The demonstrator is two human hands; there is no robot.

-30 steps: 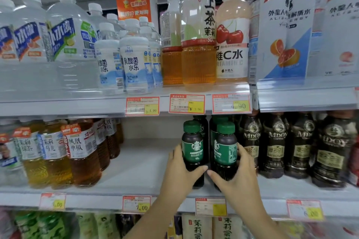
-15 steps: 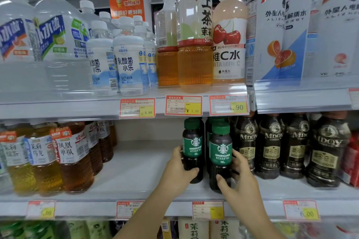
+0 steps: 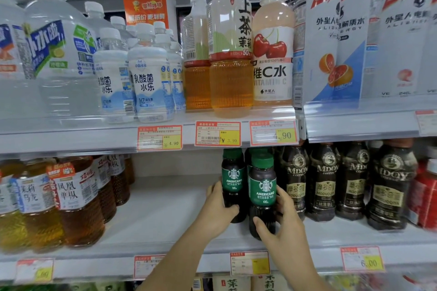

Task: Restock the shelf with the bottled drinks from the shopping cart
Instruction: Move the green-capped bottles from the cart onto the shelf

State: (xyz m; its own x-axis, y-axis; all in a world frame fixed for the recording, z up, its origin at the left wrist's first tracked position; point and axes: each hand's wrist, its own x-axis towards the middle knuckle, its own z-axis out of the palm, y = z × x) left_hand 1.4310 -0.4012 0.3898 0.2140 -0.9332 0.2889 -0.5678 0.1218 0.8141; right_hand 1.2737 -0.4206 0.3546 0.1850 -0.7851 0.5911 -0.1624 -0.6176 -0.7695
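Two squat dark Americano coffee bottles with green caps and green labels stood upright on the middle shelf (image 3: 151,224), the left hand (image 3: 218,208) gripping the rear bottle (image 3: 233,182), the right hand (image 3: 281,217) wrapped round the front bottle (image 3: 262,194), beside the MDOY coffee bottles (image 3: 328,179).

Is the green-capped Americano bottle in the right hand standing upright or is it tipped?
Upright. The Americano bottle has its green cap straight above its base on the shelf, label level, with the right hand around its lower part.
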